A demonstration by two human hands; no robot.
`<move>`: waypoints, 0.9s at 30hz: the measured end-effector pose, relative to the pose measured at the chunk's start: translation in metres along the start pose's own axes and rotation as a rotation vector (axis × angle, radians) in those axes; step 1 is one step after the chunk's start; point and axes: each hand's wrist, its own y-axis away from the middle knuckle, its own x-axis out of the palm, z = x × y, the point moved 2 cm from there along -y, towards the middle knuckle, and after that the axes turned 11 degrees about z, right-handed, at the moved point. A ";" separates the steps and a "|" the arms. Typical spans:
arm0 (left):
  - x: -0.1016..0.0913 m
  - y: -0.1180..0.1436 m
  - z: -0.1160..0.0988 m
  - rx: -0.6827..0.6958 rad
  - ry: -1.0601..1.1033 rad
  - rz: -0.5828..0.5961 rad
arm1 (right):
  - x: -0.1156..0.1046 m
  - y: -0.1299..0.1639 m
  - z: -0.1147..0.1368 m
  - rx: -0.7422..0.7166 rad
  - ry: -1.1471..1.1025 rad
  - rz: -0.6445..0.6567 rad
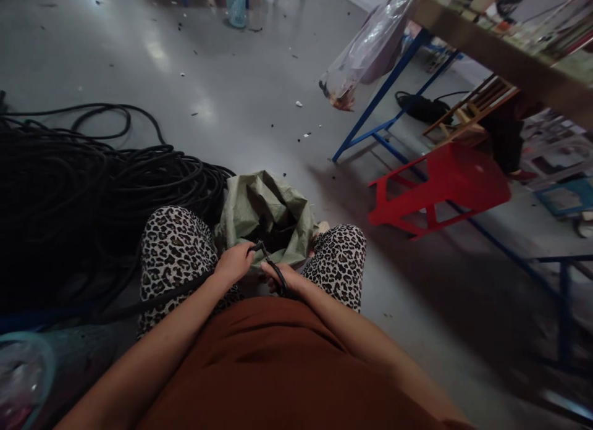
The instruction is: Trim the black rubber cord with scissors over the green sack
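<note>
My left hand (235,263) is closed round a thick black cord (180,290), possibly rubber, near its end. The cord runs back over my left thigh toward the floor on the left. In my right hand (285,278) is a pair of scissors with black handles (281,280). Their blades (262,247) point up and left, at the tip of the cord; whether they touch it I cannot tell. Below and just beyond my hands, between my knees, stands an opened greenish woven sack (299,223) with dark pieces (273,235) inside.
A large heap of black cord (115,177) lies at my left. A turquoise bin (46,362) holds scraps at the lower left. On the right are a tipped red plastic stool (467,177) and a blue-legged table (500,53) with a plastic bag (365,47) hanging from it.
</note>
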 end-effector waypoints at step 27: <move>-0.012 0.012 -0.008 -0.073 -0.035 -0.120 | -0.006 -0.007 -0.007 -0.063 0.083 0.068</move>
